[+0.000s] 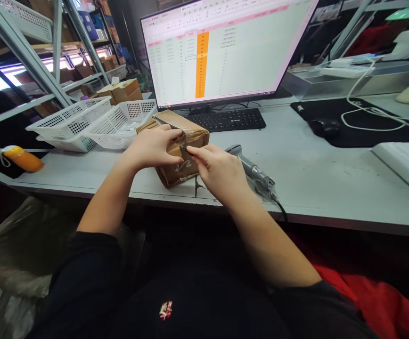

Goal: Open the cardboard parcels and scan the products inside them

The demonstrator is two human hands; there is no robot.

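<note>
A brown cardboard box with white handwriting and clear tape stands near the desk's front edge. My left hand curls around brown cardboard at the box, thumb below and fingers above. I cannot tell whether that piece is part of the box or a separate small one. My right hand pinches a small thin dark tool, its tip against the cardboard between my left thumb and fingers. Most of the tool is hidden in my fingers. Just right of my right hand lies a grey handheld scanner with its cable.
Behind the box are a black keyboard and a monitor. White perforated baskets and an orange bottle stand left. To the right are a mouse, a black mat and a white package.
</note>
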